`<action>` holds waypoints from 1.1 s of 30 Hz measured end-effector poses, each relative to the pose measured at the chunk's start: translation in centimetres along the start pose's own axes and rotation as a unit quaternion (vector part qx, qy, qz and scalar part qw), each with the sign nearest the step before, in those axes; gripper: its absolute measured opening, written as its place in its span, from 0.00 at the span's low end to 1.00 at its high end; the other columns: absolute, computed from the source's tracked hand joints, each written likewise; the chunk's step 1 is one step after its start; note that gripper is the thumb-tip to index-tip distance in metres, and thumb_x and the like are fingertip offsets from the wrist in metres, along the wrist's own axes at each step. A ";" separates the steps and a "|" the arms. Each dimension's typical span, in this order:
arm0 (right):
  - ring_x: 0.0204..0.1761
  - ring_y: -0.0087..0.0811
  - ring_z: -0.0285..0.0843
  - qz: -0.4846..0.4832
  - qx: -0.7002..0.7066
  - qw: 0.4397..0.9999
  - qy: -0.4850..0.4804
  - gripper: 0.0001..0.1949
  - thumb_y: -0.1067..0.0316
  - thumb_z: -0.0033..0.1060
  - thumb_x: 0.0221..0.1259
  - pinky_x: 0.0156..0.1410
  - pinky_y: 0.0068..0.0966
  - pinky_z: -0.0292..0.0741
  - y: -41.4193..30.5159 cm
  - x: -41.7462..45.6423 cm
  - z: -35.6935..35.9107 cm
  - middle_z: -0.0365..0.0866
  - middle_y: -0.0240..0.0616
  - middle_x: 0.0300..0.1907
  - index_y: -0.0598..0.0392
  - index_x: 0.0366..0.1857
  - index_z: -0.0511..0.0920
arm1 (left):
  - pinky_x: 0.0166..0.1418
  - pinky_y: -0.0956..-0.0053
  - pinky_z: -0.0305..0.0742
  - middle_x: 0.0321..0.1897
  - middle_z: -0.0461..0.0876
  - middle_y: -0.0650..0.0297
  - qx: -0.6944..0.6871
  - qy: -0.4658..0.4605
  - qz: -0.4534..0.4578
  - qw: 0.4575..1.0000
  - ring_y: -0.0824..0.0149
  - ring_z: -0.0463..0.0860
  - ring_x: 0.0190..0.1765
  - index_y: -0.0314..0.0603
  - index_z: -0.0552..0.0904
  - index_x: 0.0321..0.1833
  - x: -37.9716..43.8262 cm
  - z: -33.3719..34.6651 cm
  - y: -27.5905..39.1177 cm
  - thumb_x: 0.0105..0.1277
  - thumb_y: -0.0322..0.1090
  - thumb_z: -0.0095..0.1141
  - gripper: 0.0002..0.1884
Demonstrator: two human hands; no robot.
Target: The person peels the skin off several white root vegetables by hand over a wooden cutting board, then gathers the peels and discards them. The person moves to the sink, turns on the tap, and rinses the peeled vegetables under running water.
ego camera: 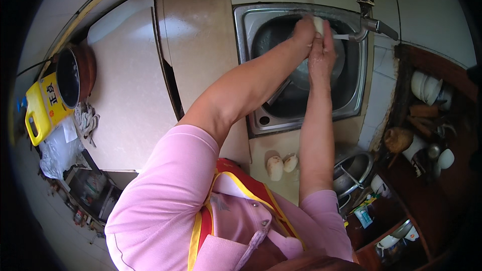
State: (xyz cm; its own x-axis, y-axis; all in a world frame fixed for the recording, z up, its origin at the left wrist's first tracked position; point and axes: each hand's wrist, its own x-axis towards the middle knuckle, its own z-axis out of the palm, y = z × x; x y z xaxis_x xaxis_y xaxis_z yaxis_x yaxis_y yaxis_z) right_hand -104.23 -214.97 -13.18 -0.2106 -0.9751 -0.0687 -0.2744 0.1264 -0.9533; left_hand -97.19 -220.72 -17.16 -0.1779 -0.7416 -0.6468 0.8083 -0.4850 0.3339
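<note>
Both my hands are over the stainless steel sink, close together and wet. Between them is a pale peeled root vegetable. My left hand grips its left side, while my right hand holds it from below and the right, fingers pointing up. A white stream of water runs from the faucet beside my right fingers. Under the hands, a round bowl sits in the sink, partly hidden by my forearms. A long, narrow object leans near it, too covered to identify.
Two pale peeled pieces lie on the counter in front of the sink. To the right are a metal pot and shelves with stacked bowls. At far left stand a brown pot, a yellow jug and a cloth.
</note>
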 end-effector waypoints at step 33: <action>0.44 0.35 0.84 0.009 -0.091 0.995 0.041 0.17 0.59 0.62 0.78 0.46 0.30 0.79 1.5 0.4 -3.4 0.86 0.42 0.47 0.56 0.61 0.81 | 0.45 0.59 0.82 0.42 0.87 0.53 0.247 -0.078 0.025 0.966 0.58 0.86 0.42 0.33 0.82 0.52 -2.6 1.0 -0.7 0.77 0.35 0.52 0.12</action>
State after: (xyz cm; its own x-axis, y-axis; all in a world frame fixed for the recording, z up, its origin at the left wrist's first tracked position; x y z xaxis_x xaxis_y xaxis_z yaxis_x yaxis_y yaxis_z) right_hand -107.91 -214.56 -13.66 -0.2911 -0.9552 -0.0532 -0.4333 0.1812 -0.8829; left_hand -97.81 -218.91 -15.01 -0.2592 -0.8114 -0.5239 0.4591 -0.5807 0.6723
